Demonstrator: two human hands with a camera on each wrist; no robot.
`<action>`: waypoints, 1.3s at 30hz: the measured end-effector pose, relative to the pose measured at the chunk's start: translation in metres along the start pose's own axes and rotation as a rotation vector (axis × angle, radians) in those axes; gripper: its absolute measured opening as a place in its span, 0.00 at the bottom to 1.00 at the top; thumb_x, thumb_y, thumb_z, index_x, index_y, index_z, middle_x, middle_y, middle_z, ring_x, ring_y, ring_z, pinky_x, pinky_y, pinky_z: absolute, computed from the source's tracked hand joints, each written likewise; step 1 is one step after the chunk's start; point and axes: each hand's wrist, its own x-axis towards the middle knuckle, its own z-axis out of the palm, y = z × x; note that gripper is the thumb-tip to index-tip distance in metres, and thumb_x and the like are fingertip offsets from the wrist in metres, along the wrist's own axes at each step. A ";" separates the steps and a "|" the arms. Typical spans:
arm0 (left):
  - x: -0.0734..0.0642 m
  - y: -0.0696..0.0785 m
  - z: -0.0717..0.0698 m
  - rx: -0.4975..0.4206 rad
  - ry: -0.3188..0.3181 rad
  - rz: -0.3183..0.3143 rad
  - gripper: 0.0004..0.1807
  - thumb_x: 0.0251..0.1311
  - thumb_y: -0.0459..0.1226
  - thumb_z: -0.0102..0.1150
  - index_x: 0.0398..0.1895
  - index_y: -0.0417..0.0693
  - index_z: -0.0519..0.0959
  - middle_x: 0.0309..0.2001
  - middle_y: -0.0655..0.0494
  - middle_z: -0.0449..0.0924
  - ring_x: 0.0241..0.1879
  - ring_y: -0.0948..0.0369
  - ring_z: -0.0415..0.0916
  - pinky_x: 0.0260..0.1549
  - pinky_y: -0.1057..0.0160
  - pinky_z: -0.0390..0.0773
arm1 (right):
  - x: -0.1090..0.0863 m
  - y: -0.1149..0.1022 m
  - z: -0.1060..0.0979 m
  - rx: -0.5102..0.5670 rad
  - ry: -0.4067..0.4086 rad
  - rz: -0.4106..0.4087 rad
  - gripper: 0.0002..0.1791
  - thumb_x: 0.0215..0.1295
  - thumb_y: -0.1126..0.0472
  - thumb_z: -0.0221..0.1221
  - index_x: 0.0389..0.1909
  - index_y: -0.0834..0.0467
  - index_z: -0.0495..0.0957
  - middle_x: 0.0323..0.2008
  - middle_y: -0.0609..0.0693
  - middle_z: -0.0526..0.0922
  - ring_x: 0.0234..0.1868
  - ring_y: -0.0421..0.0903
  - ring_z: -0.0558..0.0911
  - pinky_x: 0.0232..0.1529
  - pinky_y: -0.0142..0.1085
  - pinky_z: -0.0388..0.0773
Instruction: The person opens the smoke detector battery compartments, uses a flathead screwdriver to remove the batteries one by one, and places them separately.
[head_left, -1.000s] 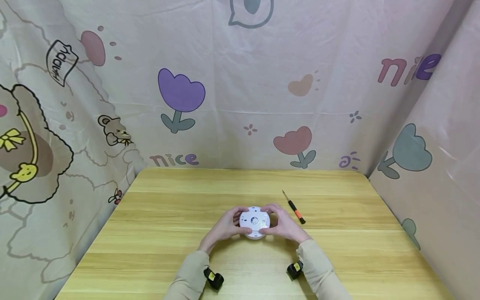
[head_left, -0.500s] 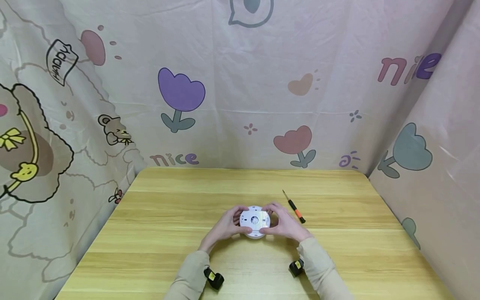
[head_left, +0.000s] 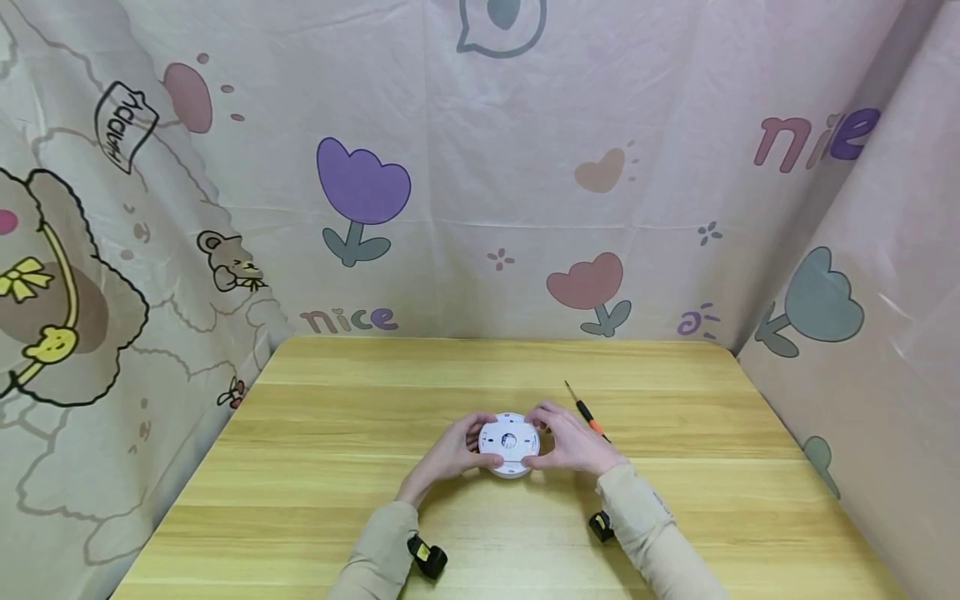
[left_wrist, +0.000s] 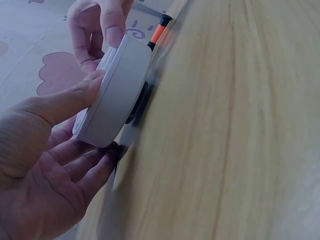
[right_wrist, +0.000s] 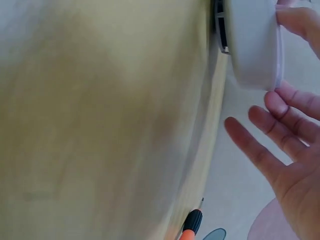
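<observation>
In the head view, the white round thing (head_left: pixel 509 442) is between the left hand (head_left: pixel 452 452) and the right hand (head_left: pixel 577 442), over the table (head_left: pixel 337 467). Both hands hold its sides. The screwdriver (head_left: pixel 582 408) lies near the right hand. In the left wrist view, the left thumb is on its flat face, with fingers around its rim. In the right wrist view, the right thumb and a finger pinch its edge; other fingers spread away.

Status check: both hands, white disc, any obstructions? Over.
Left hand, right hand gripping white disc from opposite sides. Marked face upward. Screwdriver beyond right hand, apart from white disc; seemingly not in the way.
</observation>
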 end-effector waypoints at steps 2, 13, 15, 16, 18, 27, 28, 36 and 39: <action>0.000 -0.001 0.000 0.014 -0.002 -0.002 0.38 0.53 0.33 0.73 0.66 0.34 0.67 0.65 0.32 0.73 0.66 0.40 0.72 0.68 0.45 0.73 | 0.000 0.000 0.000 -0.006 0.007 -0.010 0.32 0.48 0.44 0.75 0.51 0.57 0.80 0.47 0.46 0.80 0.47 0.42 0.81 0.51 0.36 0.84; -0.001 -0.003 0.001 0.009 -0.020 0.000 0.52 0.52 0.39 0.77 0.76 0.37 0.55 0.71 0.33 0.67 0.71 0.40 0.66 0.71 0.45 0.69 | -0.003 0.004 0.002 0.028 0.058 -0.034 0.29 0.47 0.46 0.76 0.49 0.56 0.82 0.40 0.42 0.80 0.40 0.37 0.78 0.41 0.28 0.81; -0.002 -0.002 0.002 0.023 -0.023 -0.002 0.55 0.50 0.40 0.78 0.77 0.37 0.54 0.72 0.33 0.65 0.72 0.41 0.65 0.72 0.46 0.68 | -0.003 0.005 0.003 0.041 0.072 -0.041 0.28 0.47 0.47 0.76 0.47 0.55 0.82 0.38 0.41 0.80 0.38 0.37 0.77 0.39 0.28 0.80; -0.002 -0.002 0.003 0.037 -0.025 0.003 0.56 0.49 0.41 0.78 0.77 0.36 0.53 0.73 0.33 0.64 0.73 0.41 0.64 0.72 0.46 0.68 | -0.004 0.005 0.003 0.046 0.078 -0.044 0.27 0.47 0.48 0.76 0.47 0.55 0.82 0.38 0.41 0.80 0.38 0.37 0.77 0.39 0.27 0.79; -0.002 -0.002 0.004 0.059 -0.025 0.003 0.59 0.47 0.42 0.80 0.77 0.36 0.52 0.74 0.34 0.62 0.73 0.42 0.64 0.72 0.46 0.67 | -0.005 0.006 0.003 0.055 0.094 -0.041 0.26 0.47 0.49 0.77 0.46 0.55 0.83 0.37 0.40 0.80 0.37 0.37 0.78 0.39 0.27 0.79; 0.000 -0.005 0.009 0.176 0.028 0.021 0.59 0.43 0.46 0.82 0.76 0.37 0.57 0.72 0.38 0.67 0.69 0.45 0.70 0.71 0.44 0.69 | -0.015 0.008 0.001 0.073 0.163 0.089 0.27 0.43 0.49 0.78 0.46 0.54 0.83 0.38 0.40 0.82 0.40 0.39 0.80 0.47 0.37 0.79; 0.000 -0.005 0.010 0.191 0.034 0.024 0.59 0.43 0.47 0.82 0.76 0.37 0.58 0.71 0.38 0.69 0.69 0.45 0.70 0.70 0.43 0.69 | -0.016 0.009 0.001 0.080 0.162 0.108 0.28 0.43 0.49 0.78 0.46 0.55 0.83 0.38 0.41 0.82 0.41 0.40 0.81 0.48 0.37 0.79; -0.003 -0.003 0.010 0.233 0.061 0.013 0.57 0.40 0.50 0.83 0.74 0.45 0.62 0.69 0.44 0.72 0.68 0.47 0.71 0.69 0.40 0.70 | -0.025 0.019 -0.002 0.121 0.181 0.195 0.28 0.43 0.52 0.79 0.47 0.55 0.83 0.37 0.42 0.82 0.41 0.39 0.81 0.47 0.37 0.83; -0.003 -0.004 0.010 0.229 0.066 0.008 0.57 0.39 0.51 0.82 0.75 0.47 0.63 0.69 0.45 0.73 0.67 0.48 0.71 0.68 0.40 0.70 | -0.027 0.023 -0.003 0.122 0.203 0.188 0.28 0.43 0.52 0.79 0.46 0.56 0.83 0.36 0.42 0.81 0.39 0.39 0.81 0.45 0.34 0.82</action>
